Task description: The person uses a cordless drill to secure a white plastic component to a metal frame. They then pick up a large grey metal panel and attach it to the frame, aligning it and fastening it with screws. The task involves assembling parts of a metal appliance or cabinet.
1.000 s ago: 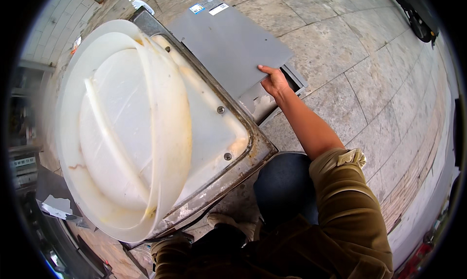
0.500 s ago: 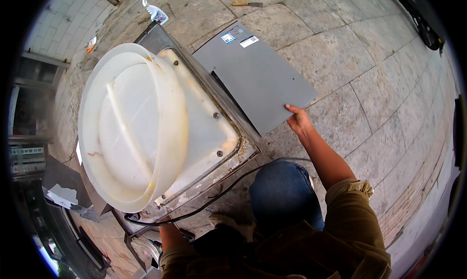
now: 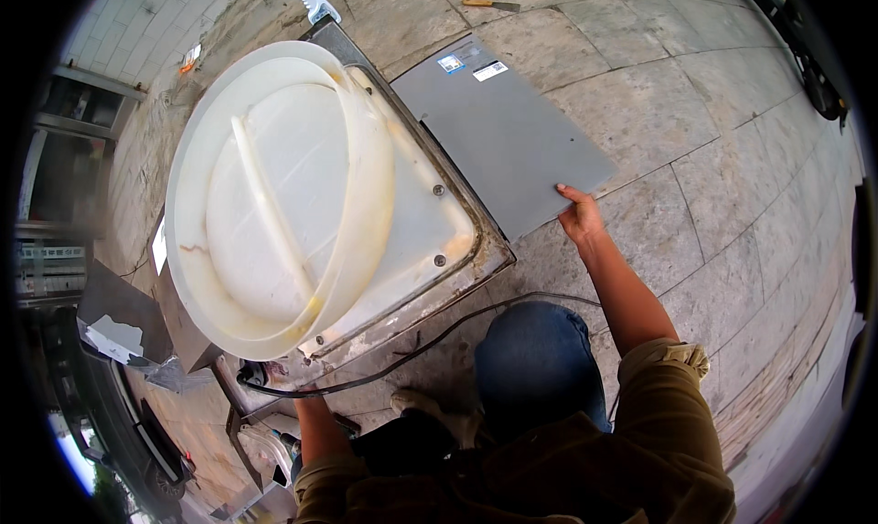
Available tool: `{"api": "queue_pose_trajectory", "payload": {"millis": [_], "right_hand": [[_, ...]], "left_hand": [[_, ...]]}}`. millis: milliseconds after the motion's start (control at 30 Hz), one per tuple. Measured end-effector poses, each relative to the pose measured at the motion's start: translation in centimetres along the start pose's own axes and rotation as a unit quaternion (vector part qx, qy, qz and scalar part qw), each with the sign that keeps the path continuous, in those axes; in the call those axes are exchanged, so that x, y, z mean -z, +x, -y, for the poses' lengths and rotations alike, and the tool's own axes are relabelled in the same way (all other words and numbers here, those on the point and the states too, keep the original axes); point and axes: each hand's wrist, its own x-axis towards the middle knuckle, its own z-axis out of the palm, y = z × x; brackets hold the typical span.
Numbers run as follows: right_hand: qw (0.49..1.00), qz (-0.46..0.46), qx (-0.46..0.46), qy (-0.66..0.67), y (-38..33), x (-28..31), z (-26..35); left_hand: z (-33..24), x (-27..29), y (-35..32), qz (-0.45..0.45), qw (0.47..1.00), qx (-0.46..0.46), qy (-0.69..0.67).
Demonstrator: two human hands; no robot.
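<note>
Head view finds your right hand [image 3: 582, 218] closed in a pinch on a flat, grey, rectangular panel [image 3: 512, 140], gripping it about midway along the short edge nearest you. Your thumb lies on the upper face; your other fingers pass out of sight beneath the edge. From that hand the panel stretches forward and to the left, with a small blue-and-white label [image 3: 451, 64] and a small white label [image 3: 490, 70] at its far end.

Left of your right hand, alongside the panel, stands a boxy, rust-stained metal machine [image 3: 489, 261], and resting tilted on its screwed-down whitish top is a large, round, translucent white plastic tub [image 3: 366, 213] with a straight ridge across its base. Your left forearm [image 3: 320, 430] reaches toward the machine's near side, below a thin black cable [image 3: 302, 393]; your left hand is hidden, so you cannot tell how open it is or what it holds. Nearer you than your right hand is your knee in blue denim [image 3: 538, 364].

Well beyond that hand, a wooden-handled scraper [image 3: 491, 5] lies on grey stone paving [image 3: 640, 112]; farther left is a clear-and-white spray bottle [image 3: 317, 5].
</note>
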Motion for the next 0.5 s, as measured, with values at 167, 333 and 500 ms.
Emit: {"api": "queue_pose_trajectory", "payload": {"millis": [167,333,500], "right_hand": [[0.999,0.008,0.007,-0.037,-1.7,-2.9,1.3],[0.999,0.002,0.019,-0.041,-0.6,-2.8,0.8],[1.000,-0.005,0.018,-0.012,-0.1,-1.0,0.5]], "left_hand": [[-0.8,0.9,-0.4,-0.012,1.000,-0.005,-0.003],[-0.8,1.4,-1.0,-0.016,1.000,-0.002,-0.004],[-0.8,1.0,-1.5,-0.016,1.000,-0.003,-0.001]]}}
